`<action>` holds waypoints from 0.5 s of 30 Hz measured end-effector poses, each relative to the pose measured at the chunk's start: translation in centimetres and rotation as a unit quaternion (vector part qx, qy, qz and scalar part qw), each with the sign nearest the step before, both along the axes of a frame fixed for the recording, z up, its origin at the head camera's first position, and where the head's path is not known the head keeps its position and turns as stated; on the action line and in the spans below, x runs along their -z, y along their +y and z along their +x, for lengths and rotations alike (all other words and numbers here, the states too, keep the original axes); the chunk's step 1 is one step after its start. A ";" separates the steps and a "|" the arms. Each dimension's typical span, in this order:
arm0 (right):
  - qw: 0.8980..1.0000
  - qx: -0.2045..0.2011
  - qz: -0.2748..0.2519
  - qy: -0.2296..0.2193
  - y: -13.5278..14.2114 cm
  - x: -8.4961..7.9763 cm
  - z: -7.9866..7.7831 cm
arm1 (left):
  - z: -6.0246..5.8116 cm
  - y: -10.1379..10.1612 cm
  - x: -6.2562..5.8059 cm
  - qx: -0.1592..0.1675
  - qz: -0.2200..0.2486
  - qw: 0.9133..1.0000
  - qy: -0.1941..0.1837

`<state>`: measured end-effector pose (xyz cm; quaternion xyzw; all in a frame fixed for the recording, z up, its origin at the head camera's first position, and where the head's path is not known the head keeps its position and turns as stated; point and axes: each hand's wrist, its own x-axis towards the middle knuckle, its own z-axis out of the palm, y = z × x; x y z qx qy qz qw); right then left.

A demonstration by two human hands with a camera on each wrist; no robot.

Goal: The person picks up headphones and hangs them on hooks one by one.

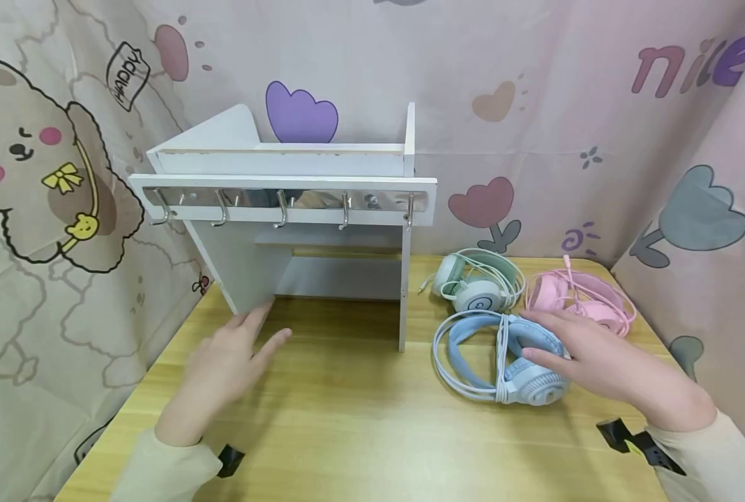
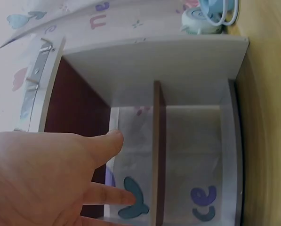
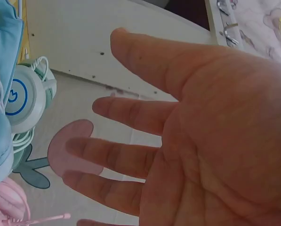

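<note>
A white shelf rack (image 1: 237, 261) stands on the wooden table, with a row of metal hooks (image 1: 281, 208) across its front. My left hand (image 1: 218, 366) is at the rack's lower left side, fingers extended and thumb apart. In the left wrist view, that hand (image 2: 46, 179) shows in front of the rack's compartments, holding nothing. On the right, blue headphones (image 1: 536, 387) with their cable wound around them lie on the table. My right hand (image 1: 611, 362) is over their right side, its fingers stretched out. The right wrist view shows this palm (image 3: 215, 141) with fingers spread and nothing in it.
Green headphones (image 1: 479, 296) lie behind the blue pair, close to the rack's right side. Pink headphones (image 1: 605, 314) with a thin microphone boom are at the table's back right. A printed curtain (image 1: 536, 139) hangs behind the table (image 1: 360, 432) and along both sides.
</note>
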<state>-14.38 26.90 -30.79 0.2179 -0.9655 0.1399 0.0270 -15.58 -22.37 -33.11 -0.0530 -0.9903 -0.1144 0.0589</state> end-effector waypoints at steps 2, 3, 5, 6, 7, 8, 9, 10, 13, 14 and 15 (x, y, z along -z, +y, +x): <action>1.000 -0.012 0.002 0.000 -0.3 -0.2 -0.3 | 0.1 -0.6 -0.2 0.003 0.009 1.000 0.007; 1.000 -0.017 0.002 -0.003 -0.4 -0.4 -0.4 | 0.1 -1.0 -0.2 0.003 0.013 1.000 0.009; 1.000 -0.026 0.004 -0.006 -0.6 -0.6 -0.7 | 0.2 -1.7 -0.4 0.007 0.025 1.000 0.012; 0.999 -0.032 0.005 -0.009 -0.7 -0.7 -0.9 | 0.2 -2.1 -0.5 0.007 0.028 1.000 0.012; 0.999 -0.037 0.007 -0.012 -0.8 -0.8 -1.1 | 0.3 -2.5 -0.6 0.009 0.029 0.999 0.015; 0.999 -0.041 0.008 -0.016 -0.9 -0.9 -1.3 | 0.3 -2.9 -0.8 0.010 0.032 0.999 0.017; 0.999 -0.045 0.011 -0.019 -1.0 -1.1 -1.5 | 0.3 -3.3 -0.9 0.011 0.031 0.999 0.020; 0.998 -0.049 0.011 -0.023 -1.1 -1.2 -1.7 | 0.3 -3.7 -1.1 0.013 0.031 0.999 0.026; 0.998 -0.055 0.018 -0.027 -1.4 -1.7 -2.3 | 0.1 -5.0 -1.8 0.012 0.033 0.999 0.035; 0.998 -0.059 0.021 -0.028 -1.5 -1.9 -2.4 | 0.0 -5.5 -2.1 0.012 0.036 0.999 0.034; 0.997 -0.061 0.026 -0.029 -1.6 -2.0 -2.7 | -0.1 -6.0 -2.3 0.012 0.038 0.999 0.034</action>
